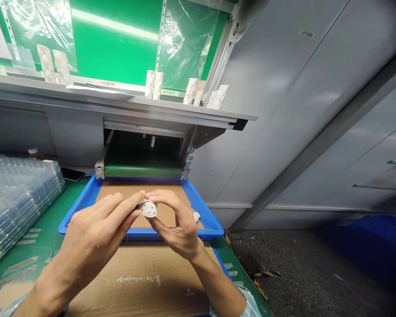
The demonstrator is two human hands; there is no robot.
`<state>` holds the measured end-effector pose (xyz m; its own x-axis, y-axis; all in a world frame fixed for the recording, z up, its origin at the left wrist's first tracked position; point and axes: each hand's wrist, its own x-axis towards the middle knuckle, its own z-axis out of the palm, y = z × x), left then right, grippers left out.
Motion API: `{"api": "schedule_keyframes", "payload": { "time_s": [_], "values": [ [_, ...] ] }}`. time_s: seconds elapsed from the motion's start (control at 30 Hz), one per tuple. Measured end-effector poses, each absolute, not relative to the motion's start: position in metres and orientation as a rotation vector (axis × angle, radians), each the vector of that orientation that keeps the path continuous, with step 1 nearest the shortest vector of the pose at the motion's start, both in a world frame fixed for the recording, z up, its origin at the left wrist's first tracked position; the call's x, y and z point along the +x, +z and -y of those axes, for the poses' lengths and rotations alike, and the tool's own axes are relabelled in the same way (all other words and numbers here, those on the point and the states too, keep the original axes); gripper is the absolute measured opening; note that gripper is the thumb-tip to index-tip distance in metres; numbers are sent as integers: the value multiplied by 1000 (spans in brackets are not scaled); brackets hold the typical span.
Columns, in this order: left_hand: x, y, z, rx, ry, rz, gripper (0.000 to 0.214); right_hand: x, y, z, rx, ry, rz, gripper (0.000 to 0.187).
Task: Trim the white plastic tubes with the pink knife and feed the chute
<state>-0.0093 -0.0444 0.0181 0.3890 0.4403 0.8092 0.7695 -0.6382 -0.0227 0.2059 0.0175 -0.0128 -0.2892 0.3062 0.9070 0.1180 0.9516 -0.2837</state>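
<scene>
Both of my hands hold one small white plastic part point(148, 208) with a round face and small holes, above the near edge of a blue tray point(208, 219). My left hand point(92, 235) pinches its left side with thumb and forefinger. My right hand point(178, 224) grips it from the right, fingers curled round it. A brown cardboard liner point(119, 190) lies in the tray. Another small white piece point(196, 215) lies in the tray just right of my right hand.
A green conveyor belt point(141, 171) ends at the tray's far side under a metal shelf point(119, 103) carrying several white cylindrical housings point(153, 84). Stacked clear plastic trays point(18, 198) stand at left. Cardboard point(141, 281) covers the green bench in front. Grey panels and floor lie to the right.
</scene>
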Motion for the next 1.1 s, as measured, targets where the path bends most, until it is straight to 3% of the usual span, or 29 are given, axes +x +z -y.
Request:
{"api": "schedule_keyframes", "payload": {
  "time_s": [1.1],
  "values": [
    [-17,18,44,-2361,-1200,1094,30,207,-10,-17,-300,122,1907,46]
  ]
}}
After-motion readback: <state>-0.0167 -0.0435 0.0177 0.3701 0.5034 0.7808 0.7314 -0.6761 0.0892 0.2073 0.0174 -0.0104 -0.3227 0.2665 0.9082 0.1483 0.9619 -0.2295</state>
